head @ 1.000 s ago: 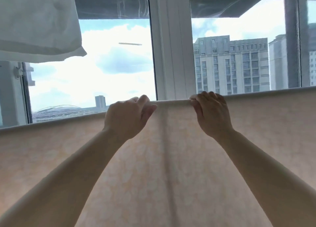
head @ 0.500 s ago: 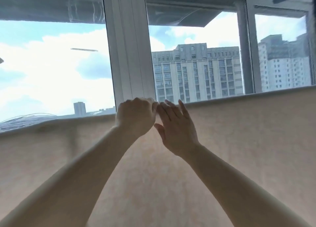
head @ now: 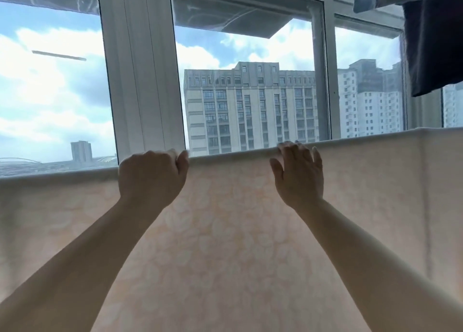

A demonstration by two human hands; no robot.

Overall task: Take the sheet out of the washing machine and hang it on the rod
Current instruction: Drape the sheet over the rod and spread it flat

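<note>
A pale peach sheet with a faint flower pattern hangs across the whole width of the view, folded over a rod that it hides. My left hand has its fingers curled over the sheet's top fold. To its right, my right hand lies flat with straight, spread fingers on the top fold. The washing machine is out of view.
Behind the sheet stands a window with a wide white frame post, with tall buildings outside. A dark garment hangs at the top right, above the sheet's right end.
My right hand has slid to the right along the top fold, away from my left hand, which stays gripping. The view has turned right; the white cloth at the top left is gone.
</note>
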